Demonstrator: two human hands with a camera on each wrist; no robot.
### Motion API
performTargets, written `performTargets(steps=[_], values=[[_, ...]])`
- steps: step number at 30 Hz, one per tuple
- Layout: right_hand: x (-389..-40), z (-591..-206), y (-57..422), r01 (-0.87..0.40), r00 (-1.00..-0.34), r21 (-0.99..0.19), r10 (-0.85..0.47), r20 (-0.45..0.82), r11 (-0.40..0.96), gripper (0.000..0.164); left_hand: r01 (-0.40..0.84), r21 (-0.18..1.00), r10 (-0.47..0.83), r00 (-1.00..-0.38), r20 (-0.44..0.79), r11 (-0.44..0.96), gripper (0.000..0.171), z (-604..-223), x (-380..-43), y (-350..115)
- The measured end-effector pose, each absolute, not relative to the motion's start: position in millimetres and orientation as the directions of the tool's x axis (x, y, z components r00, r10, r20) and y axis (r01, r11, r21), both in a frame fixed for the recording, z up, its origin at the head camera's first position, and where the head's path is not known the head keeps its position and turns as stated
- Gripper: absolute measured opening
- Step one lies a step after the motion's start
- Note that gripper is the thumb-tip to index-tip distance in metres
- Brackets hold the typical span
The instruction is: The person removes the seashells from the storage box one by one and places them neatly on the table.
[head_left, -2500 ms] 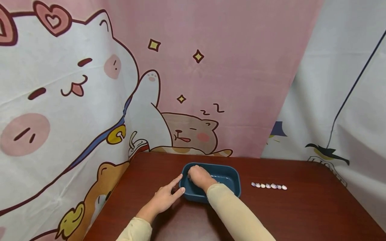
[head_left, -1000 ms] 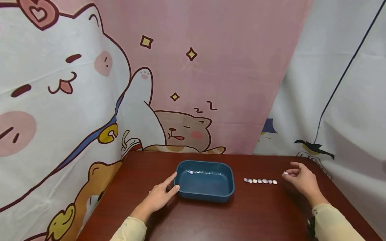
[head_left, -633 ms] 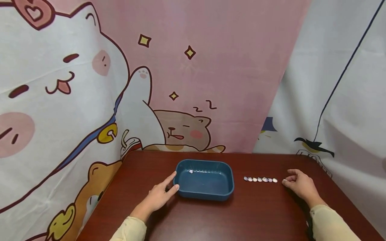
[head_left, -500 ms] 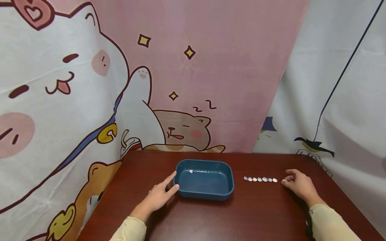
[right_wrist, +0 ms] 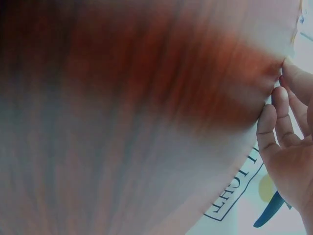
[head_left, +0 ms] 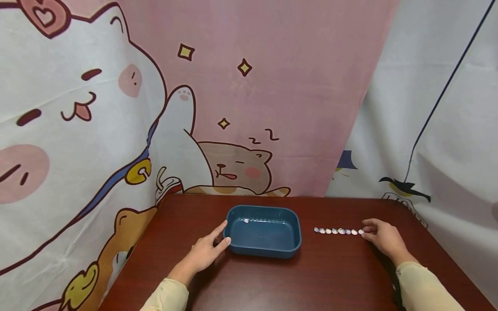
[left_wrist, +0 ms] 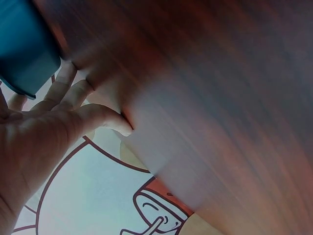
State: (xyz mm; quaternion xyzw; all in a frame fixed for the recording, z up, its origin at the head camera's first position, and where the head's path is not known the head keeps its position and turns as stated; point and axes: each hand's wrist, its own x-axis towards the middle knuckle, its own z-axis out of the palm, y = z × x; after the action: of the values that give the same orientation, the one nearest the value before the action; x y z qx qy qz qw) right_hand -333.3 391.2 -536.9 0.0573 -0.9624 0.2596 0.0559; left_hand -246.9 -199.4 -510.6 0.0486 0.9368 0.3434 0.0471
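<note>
A row of several small white and purplish shells point(head_left: 335, 231) lies on the table to the right of a dark blue rectangular tray point(head_left: 260, 252). At the row's right end, my right hand point(head_left: 389, 242) pinches a pale shell point(head_left: 361, 232) between thumb and fingertips, right beside the last one in line. My left hand point(head_left: 205, 255) rests at the tray's left end, thumb and forefinger spread against its rim. Inside the tray, near the back left corner, sits a small pale shell point(head_left: 246, 220). In the right wrist view the fingertips are low at the tabletop, the pinched shell hidden.
The dark reddish-brown wooden table point(head_left: 268, 280) carries the tray and the shells. A cartoon-printed cloth point(head_left: 303, 108) hangs behind it and along the left side. A whitish cloth point(head_left: 447, 129) hangs at the right.
My right hand has left the tray, carried a shell rightward, lowered it and slid it left against the row's right end. My left hand stays at the tray.
</note>
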Motion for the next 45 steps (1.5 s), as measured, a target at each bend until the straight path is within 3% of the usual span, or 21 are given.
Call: performTargets(steps=[12,25,45], values=[[-336.3,-534.9,390.6,-0.176,-0.984,-0.525,-0.153,0.087,0.833,0.055,0.069,0.645,0.129,-0.991,-0.046,0.761,0.068,-513.0,-248.2,-201.0],[-334.9,-540.2,386.1,-0.177,-0.980,-0.474,-0.112,0.163,0.863,0.039,0.082,0.648,0.136,-0.990,-0.033,0.757,0.066,-513.2,-248.3,-199.8],[-335.2,-534.9,385.4,-0.184,-0.983,-0.489,-0.149,0.111,0.853,0.051,0.075,0.642,0.126,-0.992,-0.033,0.763,0.067,-515.6,-249.0,-201.0]])
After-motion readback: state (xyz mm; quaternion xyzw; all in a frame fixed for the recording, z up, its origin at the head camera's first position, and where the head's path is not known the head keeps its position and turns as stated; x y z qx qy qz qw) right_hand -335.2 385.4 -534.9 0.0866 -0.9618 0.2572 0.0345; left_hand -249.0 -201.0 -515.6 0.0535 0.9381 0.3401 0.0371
